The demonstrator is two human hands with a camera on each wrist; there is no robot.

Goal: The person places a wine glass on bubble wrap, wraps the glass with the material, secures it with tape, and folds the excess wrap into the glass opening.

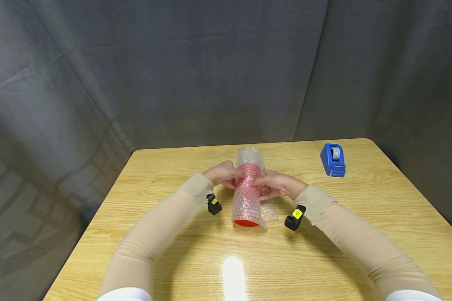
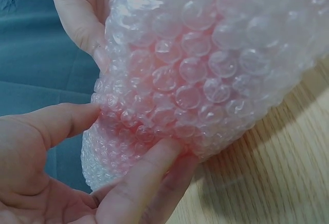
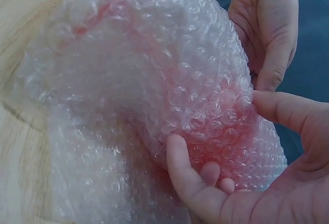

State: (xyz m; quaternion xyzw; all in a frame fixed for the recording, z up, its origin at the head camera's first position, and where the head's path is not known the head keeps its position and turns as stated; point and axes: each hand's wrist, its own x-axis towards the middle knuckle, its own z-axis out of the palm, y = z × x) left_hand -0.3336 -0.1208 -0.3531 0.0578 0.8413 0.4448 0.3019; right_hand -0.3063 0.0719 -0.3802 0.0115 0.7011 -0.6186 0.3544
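A red object [image 1: 246, 223] lies rolled in clear bubble wrap [image 1: 250, 154], its red end showing at the near side. The roll looks narrower at its middle; what the object is I cannot tell. My left hand [image 1: 224, 173] grips the roll from the left, thumb on top and fingers low on its side in the left wrist view. From the right, my right hand [image 1: 276, 184] holds the same middle part between thumb and fingers. A loose flap of the wrap [image 3: 103, 167] hangs out under the right side, onto the table.
A blue tape dispenser [image 1: 333, 160] with a roll of clear tape stands at the back right of the wooden table [image 1: 181, 259]. Dark grey curtains [image 1: 218, 75] hang behind the table and along its sides.
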